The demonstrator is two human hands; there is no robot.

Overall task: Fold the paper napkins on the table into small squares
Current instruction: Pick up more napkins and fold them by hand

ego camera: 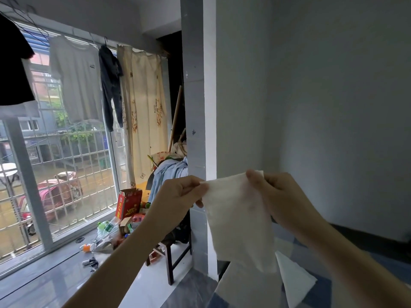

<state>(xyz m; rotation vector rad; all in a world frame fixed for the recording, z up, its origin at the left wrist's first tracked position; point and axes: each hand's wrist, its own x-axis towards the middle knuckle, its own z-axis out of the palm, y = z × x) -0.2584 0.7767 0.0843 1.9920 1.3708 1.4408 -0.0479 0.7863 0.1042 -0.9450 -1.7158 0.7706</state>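
pinching one napkin (pixel 239 218) in air by top corners, left hand (pixel 178 196) at 9 o'clock, right hand (pixel 278 196) at 3; long side hanging toward 6, above more napkins (pixel 293 278) on table (pixel 347 258).

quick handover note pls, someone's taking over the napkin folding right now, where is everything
Left hand pinches the top left corner of a paper napkin; right hand pinches its top right corner. The napkin hangs open in the air, not yet folded.
More napkins lie below on the table, loose and unfolded as far as the view shows.
Done: no finished square in view.
Left: fold the held napkin, then the others.
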